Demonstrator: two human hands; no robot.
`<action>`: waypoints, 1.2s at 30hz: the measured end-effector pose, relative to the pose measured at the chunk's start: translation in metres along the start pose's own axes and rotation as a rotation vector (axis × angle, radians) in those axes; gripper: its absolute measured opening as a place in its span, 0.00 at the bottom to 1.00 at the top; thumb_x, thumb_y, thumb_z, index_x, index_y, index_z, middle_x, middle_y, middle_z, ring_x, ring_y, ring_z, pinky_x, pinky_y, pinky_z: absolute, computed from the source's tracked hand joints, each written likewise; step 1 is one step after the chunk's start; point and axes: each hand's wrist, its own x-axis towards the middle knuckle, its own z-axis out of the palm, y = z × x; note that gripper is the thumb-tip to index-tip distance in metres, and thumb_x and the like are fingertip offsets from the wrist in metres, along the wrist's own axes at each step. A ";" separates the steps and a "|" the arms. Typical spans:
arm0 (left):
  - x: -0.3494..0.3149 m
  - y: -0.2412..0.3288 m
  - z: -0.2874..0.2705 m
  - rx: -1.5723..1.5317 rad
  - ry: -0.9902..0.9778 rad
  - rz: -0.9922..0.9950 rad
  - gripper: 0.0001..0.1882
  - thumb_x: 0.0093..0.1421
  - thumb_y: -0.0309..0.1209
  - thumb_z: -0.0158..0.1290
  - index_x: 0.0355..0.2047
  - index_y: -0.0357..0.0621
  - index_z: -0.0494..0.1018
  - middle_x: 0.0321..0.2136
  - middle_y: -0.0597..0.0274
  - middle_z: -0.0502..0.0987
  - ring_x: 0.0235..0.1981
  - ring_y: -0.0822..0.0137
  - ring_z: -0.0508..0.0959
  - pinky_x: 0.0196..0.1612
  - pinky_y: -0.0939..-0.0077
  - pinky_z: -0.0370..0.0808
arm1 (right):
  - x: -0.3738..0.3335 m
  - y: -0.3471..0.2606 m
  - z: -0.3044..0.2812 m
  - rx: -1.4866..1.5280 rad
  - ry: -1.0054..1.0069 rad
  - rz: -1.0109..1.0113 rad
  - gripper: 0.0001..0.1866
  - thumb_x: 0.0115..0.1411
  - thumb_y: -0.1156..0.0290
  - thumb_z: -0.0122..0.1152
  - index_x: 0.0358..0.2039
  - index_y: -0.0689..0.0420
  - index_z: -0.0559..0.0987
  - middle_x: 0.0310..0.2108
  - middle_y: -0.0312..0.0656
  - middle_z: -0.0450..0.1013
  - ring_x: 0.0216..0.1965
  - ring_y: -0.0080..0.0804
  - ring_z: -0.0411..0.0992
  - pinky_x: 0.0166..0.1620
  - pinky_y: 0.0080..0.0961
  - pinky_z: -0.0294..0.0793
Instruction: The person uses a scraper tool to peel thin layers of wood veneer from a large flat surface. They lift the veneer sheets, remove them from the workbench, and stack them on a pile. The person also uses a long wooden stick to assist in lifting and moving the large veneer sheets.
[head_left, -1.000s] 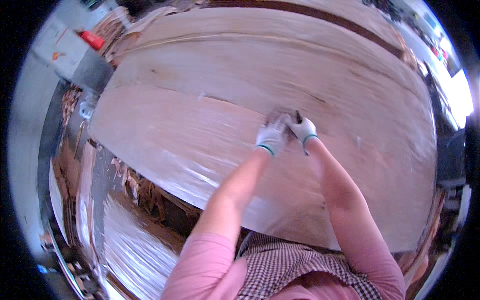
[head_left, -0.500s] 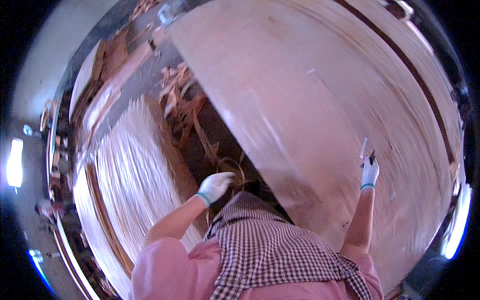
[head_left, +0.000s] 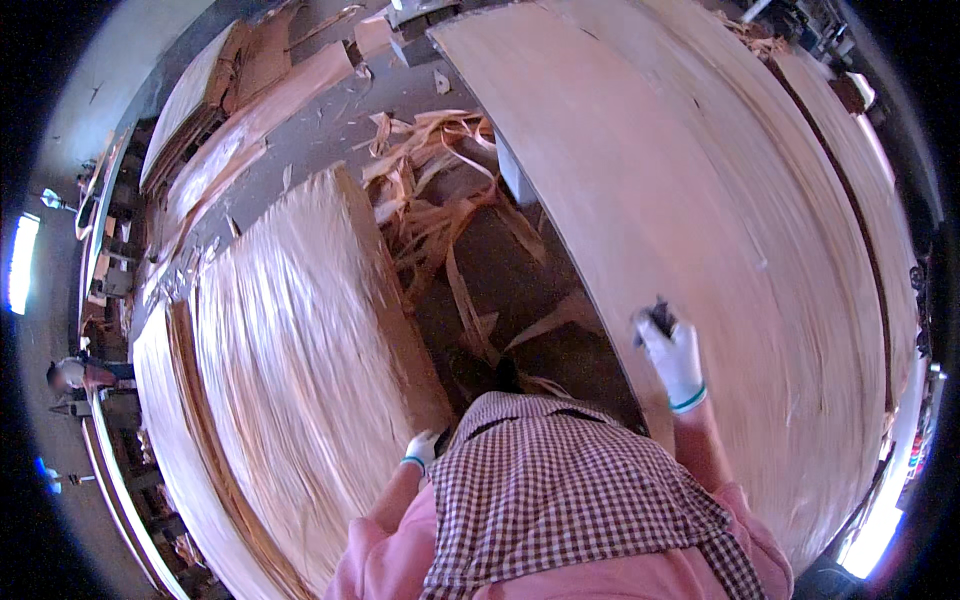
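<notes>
My right hand [head_left: 675, 358], in a white glove with a green cuff, is closed around a dark-handled knife [head_left: 657, 318] over the large pale veneer sheet [head_left: 620, 170] on my right. Its blade is hard to make out now. My left hand [head_left: 424, 448], gloved the same way, is low beside my apron, at the near corner of the veneer stack [head_left: 290, 300] on my left. The left fingers are partly hidden against the stack's edge, so their grip does not show.
Torn veneer strips [head_left: 440, 180] litter the dark floor between the two stacks. More veneer sheets [head_left: 260, 120] lie at the far left. A person [head_left: 85, 374] is at the far left edge. My checked apron [head_left: 560, 480] fills the bottom middle.
My right hand with the knife has moved left, toward the sheet's near edge. My left hand has come down and back from above the gap to the left stack's corner. The view has shifted.
</notes>
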 end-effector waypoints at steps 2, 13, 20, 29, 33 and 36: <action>0.041 0.070 -0.071 0.536 0.196 0.127 0.18 0.60 0.37 0.46 0.47 0.43 0.72 0.43 0.47 0.76 0.46 0.49 0.74 0.49 0.64 0.70 | 0.030 -0.085 0.026 0.054 0.047 -0.205 0.03 0.57 0.76 0.59 0.29 0.61 0.77 0.22 0.28 0.70 0.25 0.15 0.67 0.29 0.14 0.68; 0.072 0.548 -0.419 0.212 1.228 1.097 0.19 0.61 0.29 0.47 0.52 0.34 0.67 0.47 0.56 0.73 0.46 0.62 0.73 0.53 0.70 0.69 | 0.195 -0.317 0.104 0.333 0.045 -1.532 0.06 0.51 0.74 0.64 0.27 0.58 0.74 0.22 0.33 0.71 0.25 0.24 0.70 0.28 0.19 0.68; 0.058 0.712 -0.542 0.592 1.135 1.915 0.20 0.60 0.32 0.47 0.49 0.30 0.68 0.48 0.51 0.72 0.48 0.55 0.72 0.56 0.65 0.67 | 0.342 -0.408 0.157 0.401 -0.050 -1.696 0.09 0.51 0.71 0.65 0.27 0.56 0.72 0.22 0.35 0.70 0.23 0.25 0.69 0.26 0.20 0.67; 0.218 0.806 -0.657 0.560 0.978 2.089 0.20 0.61 0.33 0.45 0.48 0.31 0.69 0.48 0.49 0.72 0.49 0.54 0.72 0.56 0.62 0.66 | 0.512 -0.478 0.234 0.271 0.017 -1.740 0.12 0.51 0.67 0.67 0.26 0.54 0.70 0.22 0.37 0.69 0.21 0.27 0.68 0.24 0.22 0.65; 0.279 0.838 -0.721 0.579 0.946 2.169 0.20 0.62 0.34 0.45 0.48 0.31 0.69 0.48 0.48 0.72 0.49 0.53 0.71 0.56 0.61 0.66 | 0.581 -0.510 0.275 0.246 0.086 -1.781 0.14 0.50 0.65 0.67 0.26 0.53 0.68 0.22 0.37 0.68 0.20 0.28 0.67 0.23 0.23 0.65; 0.329 0.877 -0.772 0.542 0.814 2.272 0.20 0.62 0.34 0.44 0.48 0.31 0.69 0.47 0.48 0.72 0.49 0.53 0.71 0.56 0.60 0.65 | 0.624 -0.533 0.296 0.191 0.230 -1.745 0.15 0.50 0.64 0.68 0.25 0.53 0.68 0.22 0.38 0.68 0.20 0.28 0.67 0.23 0.24 0.64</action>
